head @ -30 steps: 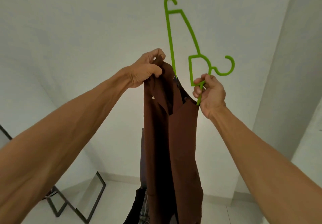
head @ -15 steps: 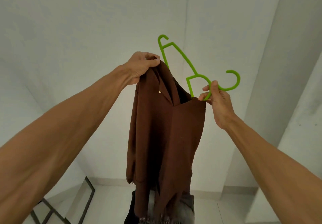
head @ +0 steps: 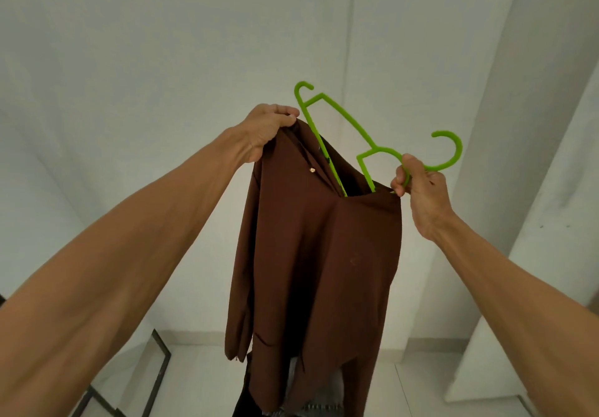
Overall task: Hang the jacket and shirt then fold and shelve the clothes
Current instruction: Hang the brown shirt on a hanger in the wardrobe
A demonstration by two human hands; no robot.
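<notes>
A brown shirt (head: 317, 264) with a small gold button hangs in the air in front of me. My left hand (head: 265, 131) grips its collar at the top left. A bright green plastic hanger (head: 346, 121) sits tilted, one arm pushed down inside the shirt's neck opening and the other arm sticking up to the left. My right hand (head: 418, 183) pinches the hanger near the base of its hook, at the shirt's right shoulder. The hanger's lower end is hidden inside the fabric.
White walls (head: 162, 60) fill the background, with a white column (head: 525, 157) on the right. A black metal frame (head: 152, 374) stands on the pale floor at lower left. Dark and grey clothes (head: 311, 407) lie below the shirt.
The hanger has tipped further over and sunk deeper into the neck opening. The shirt has spread wider between my hands, which have both come lower in the view.
</notes>
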